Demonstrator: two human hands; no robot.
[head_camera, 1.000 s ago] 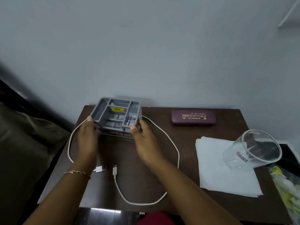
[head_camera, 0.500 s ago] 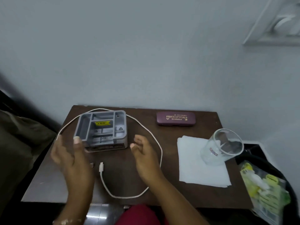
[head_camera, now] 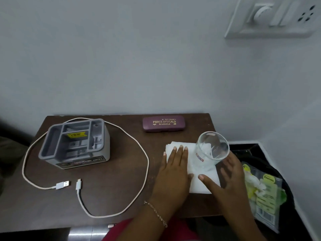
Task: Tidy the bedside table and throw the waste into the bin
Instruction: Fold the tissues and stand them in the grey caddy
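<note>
Brown table (head_camera: 111, 197): hands (head_camera: 175, 167) flat, seemingly pressing tissue (head_camera: 192, 153).

Left hand (head_camera: 175, 164) lies flat on the white folded paper napkin (head_camera: 203, 178); right hand (head_camera: 227, 173) spreads open beside the clear drinking glass (head_camera: 211, 150), perhaps just touching it. On the dark brown wooden tabletop (head_camera: 112, 180): grey plastic compartment organiser (head_camera: 74, 145), looping white charging cable (head_camera: 139, 145), maroon spectacle case (head_camera: 163, 124).
</note>
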